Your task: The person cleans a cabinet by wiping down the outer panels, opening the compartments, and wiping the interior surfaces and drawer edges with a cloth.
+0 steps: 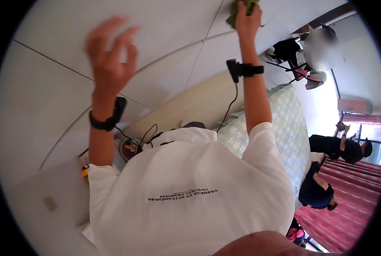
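Observation:
My left hand [110, 59] is raised in front of the white panels [165, 30], its fingers apart and slightly curled, with nothing in them. Motion blurs its fingertips, and whether they touch the panel I cannot tell. At the top of the view my right hand [249, 20] grips a crumpled olive-green cloth [233, 17] against the white panelled surface. Part of the cloth is hidden by the fingers and cut off by the frame edge. Each wrist wears a black strap with a small device and a cable.
A bed [280, 123] with a pale green floral cover lies to the right. A round container [125, 149] with small items sits below my left forearm. Several people are farther off at the right, near pink curtains [339, 187] and a folding chair [299, 70].

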`<move>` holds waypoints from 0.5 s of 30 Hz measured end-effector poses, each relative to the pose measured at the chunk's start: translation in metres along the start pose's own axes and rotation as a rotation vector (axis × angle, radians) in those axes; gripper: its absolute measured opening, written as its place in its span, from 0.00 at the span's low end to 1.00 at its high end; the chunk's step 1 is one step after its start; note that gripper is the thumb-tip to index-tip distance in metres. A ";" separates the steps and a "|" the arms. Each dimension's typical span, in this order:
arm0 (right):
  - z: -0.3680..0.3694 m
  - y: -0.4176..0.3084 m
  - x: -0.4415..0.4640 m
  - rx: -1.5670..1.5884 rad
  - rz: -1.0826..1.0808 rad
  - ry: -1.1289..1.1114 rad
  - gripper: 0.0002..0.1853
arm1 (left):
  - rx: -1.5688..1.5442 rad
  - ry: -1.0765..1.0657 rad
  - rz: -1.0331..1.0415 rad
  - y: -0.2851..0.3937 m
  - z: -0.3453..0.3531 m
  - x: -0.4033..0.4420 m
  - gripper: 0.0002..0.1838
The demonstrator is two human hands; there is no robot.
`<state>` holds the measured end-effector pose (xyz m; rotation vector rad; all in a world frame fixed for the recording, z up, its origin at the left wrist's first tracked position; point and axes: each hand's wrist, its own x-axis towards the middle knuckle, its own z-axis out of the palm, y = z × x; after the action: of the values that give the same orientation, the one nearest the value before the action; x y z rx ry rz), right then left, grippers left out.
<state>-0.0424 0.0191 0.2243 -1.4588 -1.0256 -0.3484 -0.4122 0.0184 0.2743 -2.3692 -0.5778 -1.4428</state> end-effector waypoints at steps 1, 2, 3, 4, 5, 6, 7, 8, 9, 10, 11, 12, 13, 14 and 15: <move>-0.001 -0.008 0.008 0.094 0.099 -0.017 0.20 | 0.137 0.079 0.016 -0.010 -0.016 0.006 0.16; -0.002 -0.016 0.010 0.188 0.203 -0.038 0.20 | 0.247 0.135 0.007 -0.022 -0.029 0.005 0.16; -0.002 -0.021 0.006 0.047 0.068 -0.052 0.21 | 0.274 0.167 -0.009 -0.034 -0.036 0.004 0.16; 0.002 -0.030 -0.001 0.060 0.067 -0.062 0.21 | 0.304 0.201 -0.022 -0.046 -0.036 0.005 0.16; 0.010 -0.040 -0.011 -0.045 -0.172 -0.059 0.23 | 0.321 0.201 -0.028 -0.052 -0.029 0.003 0.16; 0.015 -0.052 -0.022 -0.149 -0.411 -0.052 0.26 | 0.453 0.214 -0.011 -0.056 -0.018 0.000 0.17; 0.019 -0.070 -0.035 -0.150 -0.443 -0.131 0.28 | 0.581 0.224 0.005 -0.059 -0.010 -0.003 0.18; 0.022 -0.082 -0.037 -0.154 -0.470 -0.208 0.30 | 0.587 0.217 0.001 -0.063 -0.005 0.003 0.18; 0.024 -0.078 -0.041 -0.190 -0.512 -0.290 0.32 | 0.578 0.234 -0.001 -0.065 -0.004 0.003 0.19; 0.027 -0.075 -0.037 -0.189 -0.516 -0.300 0.32 | 0.569 0.251 -0.007 -0.067 -0.003 0.001 0.19; 0.032 -0.069 -0.028 -0.237 -0.610 -0.181 0.28 | 0.573 0.243 -0.021 -0.072 0.001 0.001 0.19; 0.033 -0.062 -0.021 -0.283 -0.700 -0.064 0.24 | 0.555 0.280 0.003 -0.076 0.005 0.002 0.19; 0.026 -0.051 -0.015 -0.214 -0.567 -0.158 0.29 | 0.544 0.321 0.026 -0.077 0.006 0.002 0.19; 0.021 -0.035 -0.007 -0.287 -0.554 -0.131 0.29 | 0.559 0.320 0.012 -0.077 0.006 0.000 0.19; 0.021 -0.024 -0.004 -0.285 -0.504 -0.106 0.29 | 0.546 0.330 0.017 -0.078 0.007 -0.003 0.19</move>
<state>-0.0698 0.0337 0.2324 -1.4649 -1.4769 -0.8123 -0.4460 0.0889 0.2729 -1.6751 -0.7442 -1.4048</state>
